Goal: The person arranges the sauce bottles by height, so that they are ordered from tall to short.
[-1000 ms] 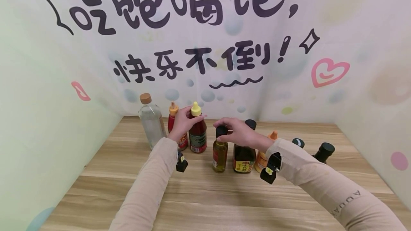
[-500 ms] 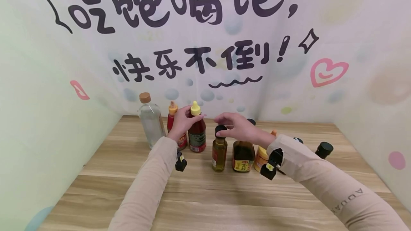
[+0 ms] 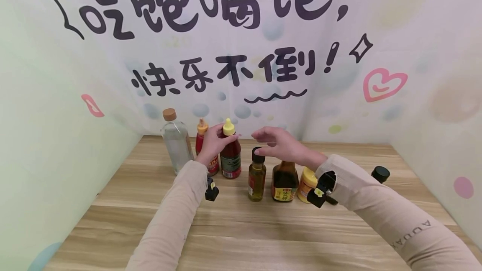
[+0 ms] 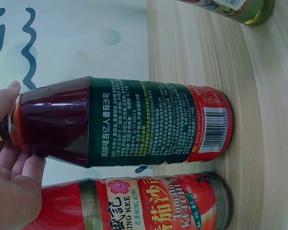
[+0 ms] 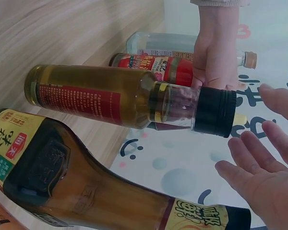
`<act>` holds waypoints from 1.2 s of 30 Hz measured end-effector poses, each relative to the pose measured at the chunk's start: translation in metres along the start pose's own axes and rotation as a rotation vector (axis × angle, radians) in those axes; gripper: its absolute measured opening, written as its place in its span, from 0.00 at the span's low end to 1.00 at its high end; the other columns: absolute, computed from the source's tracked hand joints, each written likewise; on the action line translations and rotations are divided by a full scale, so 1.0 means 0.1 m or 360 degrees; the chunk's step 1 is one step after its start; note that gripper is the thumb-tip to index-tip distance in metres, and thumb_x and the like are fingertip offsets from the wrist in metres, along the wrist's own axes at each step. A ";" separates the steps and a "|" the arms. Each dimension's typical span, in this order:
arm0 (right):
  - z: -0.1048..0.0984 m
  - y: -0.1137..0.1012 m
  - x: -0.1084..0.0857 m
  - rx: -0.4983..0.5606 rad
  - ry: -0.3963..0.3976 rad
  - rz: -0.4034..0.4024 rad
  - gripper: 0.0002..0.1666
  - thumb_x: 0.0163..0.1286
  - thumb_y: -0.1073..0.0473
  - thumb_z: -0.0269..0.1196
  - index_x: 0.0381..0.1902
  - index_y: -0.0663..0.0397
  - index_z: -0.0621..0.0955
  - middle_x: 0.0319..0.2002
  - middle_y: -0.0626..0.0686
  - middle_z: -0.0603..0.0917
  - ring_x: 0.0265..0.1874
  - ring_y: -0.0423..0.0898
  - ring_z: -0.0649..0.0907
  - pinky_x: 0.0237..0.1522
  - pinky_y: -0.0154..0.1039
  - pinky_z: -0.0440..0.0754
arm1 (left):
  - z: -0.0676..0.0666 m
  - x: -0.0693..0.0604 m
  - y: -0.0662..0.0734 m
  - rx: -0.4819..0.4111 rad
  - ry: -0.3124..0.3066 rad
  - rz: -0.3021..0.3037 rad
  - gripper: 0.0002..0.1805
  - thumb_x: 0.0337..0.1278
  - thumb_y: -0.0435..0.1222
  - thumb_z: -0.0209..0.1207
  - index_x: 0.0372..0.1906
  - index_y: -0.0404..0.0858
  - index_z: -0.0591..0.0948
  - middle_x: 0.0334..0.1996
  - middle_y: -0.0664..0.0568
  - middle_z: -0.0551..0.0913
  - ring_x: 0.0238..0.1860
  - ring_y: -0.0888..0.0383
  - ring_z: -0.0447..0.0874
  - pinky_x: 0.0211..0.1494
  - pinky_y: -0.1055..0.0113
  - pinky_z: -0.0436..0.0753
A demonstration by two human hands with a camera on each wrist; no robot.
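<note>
My left hand (image 3: 214,145) grips the neck of a ketchup bottle (image 3: 231,162) with a yellow nozzle cap, which stands upright on the table. Its dark green and red back label shows in the left wrist view. Just left of it stands a second ketchup bottle (image 4: 153,206) with a red label, partly hidden by that hand. Over the black cap of a small oil bottle (image 5: 86,96), my right hand (image 3: 284,145) is spread, thumb near the cap and nothing held. A dark soy sauce bottle (image 3: 285,181) stands under that hand, its top hidden in the head view.
At the left end of the row is a clear glass bottle (image 3: 177,145) with a brown cap. A yellow-orange container (image 3: 308,185) stands right of the soy sauce, partly behind my wrist. Farther right, a black bottle cap (image 3: 380,173) shows above my sleeve. A printed cloth hangs behind.
My right hand has risen off the oil bottle's cap and shifted slightly right, its fingers opening. The left hand keeps its grip, and the bottles stay where they stood.
</note>
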State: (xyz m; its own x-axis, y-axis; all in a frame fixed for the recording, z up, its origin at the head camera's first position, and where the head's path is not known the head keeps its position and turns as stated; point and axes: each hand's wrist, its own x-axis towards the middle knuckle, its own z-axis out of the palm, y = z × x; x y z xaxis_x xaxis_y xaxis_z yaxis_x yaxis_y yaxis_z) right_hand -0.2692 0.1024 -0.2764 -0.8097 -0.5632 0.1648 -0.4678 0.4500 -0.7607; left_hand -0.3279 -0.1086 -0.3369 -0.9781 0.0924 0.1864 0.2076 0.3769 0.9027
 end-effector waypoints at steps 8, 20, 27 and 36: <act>-0.03 -0.02 0.00 -0.0023 -0.0002 0.0013 0.24 0.57 0.63 0.63 0.51 0.64 0.72 0.52 0.59 0.74 0.53 0.53 0.73 0.54 0.47 0.69 | 0.00 0.00 -0.01 -0.0002 0.0005 -0.0001 0.23 0.47 0.41 0.63 0.49 0.37 0.75 0.48 0.45 0.78 0.48 0.52 0.76 0.52 0.58 0.73; -0.16 -0.02 -0.04 -0.0036 0.0091 -0.0039 0.24 0.55 0.65 0.63 0.50 0.67 0.72 0.50 0.62 0.74 0.52 0.56 0.73 0.55 0.49 0.67 | 0.00 0.01 -0.01 0.0002 0.0014 0.0005 0.23 0.47 0.41 0.63 0.50 0.37 0.74 0.48 0.45 0.77 0.48 0.51 0.76 0.52 0.57 0.73; -0.20 0.01 -0.06 -0.0032 0.0109 -0.0077 0.24 0.55 0.67 0.63 0.50 0.68 0.72 0.49 0.62 0.74 0.51 0.56 0.74 0.54 0.46 0.70 | 0.01 0.02 -0.02 -0.0004 0.0022 0.0024 0.23 0.47 0.39 0.63 0.50 0.36 0.75 0.48 0.44 0.77 0.48 0.50 0.76 0.52 0.56 0.73; -0.28 0.02 -0.08 -0.0032 0.0124 -0.0067 0.24 0.55 0.66 0.63 0.50 0.68 0.72 0.50 0.62 0.74 0.51 0.55 0.74 0.54 0.46 0.69 | 0.01 0.01 -0.01 0.0002 0.0027 0.0034 0.23 0.47 0.40 0.63 0.50 0.36 0.75 0.48 0.44 0.77 0.48 0.51 0.76 0.51 0.57 0.74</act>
State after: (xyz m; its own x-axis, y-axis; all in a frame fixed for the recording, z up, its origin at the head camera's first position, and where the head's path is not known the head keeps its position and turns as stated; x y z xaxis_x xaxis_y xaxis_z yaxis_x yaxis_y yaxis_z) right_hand -0.2738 0.1267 -0.2620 -0.8139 -0.5266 0.2456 -0.5086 0.4412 -0.7394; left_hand -0.3288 -0.1080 -0.3381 -0.9735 0.0850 0.2123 0.2287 0.3760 0.8980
